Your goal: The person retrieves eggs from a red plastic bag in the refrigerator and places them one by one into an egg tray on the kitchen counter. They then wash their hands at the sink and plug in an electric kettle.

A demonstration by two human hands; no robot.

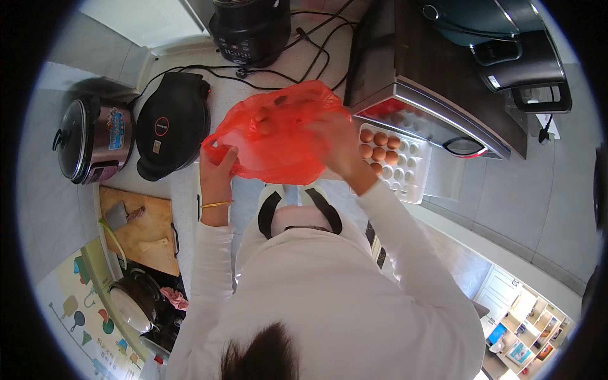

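My left hand point(217, 172) grips the near left edge of a red plastic bag point(280, 156), with the thumb over its rim. The bag is spread open above the counter's front edge, and brown eggs point(264, 124) show in it. Over the bag's right side is my right hand point(335, 142), blurred; whether its fingers hold anything cannot be told. Just to the right stands a white plastic egg tray point(418, 178) with several brown eggs point(378, 154) in its left part and bare hollows in its right part.
A black electric griddle point(173, 126) and a rice cooker point(102, 137) stand left. Behind are a black appliance point(250, 33) and loose cables point(327, 52). An oven-like appliance point(427, 114) borders the tray, a kettle point(522, 61) above it. A cleaver point(117, 216) lies on a wooden cutting board point(137, 237).
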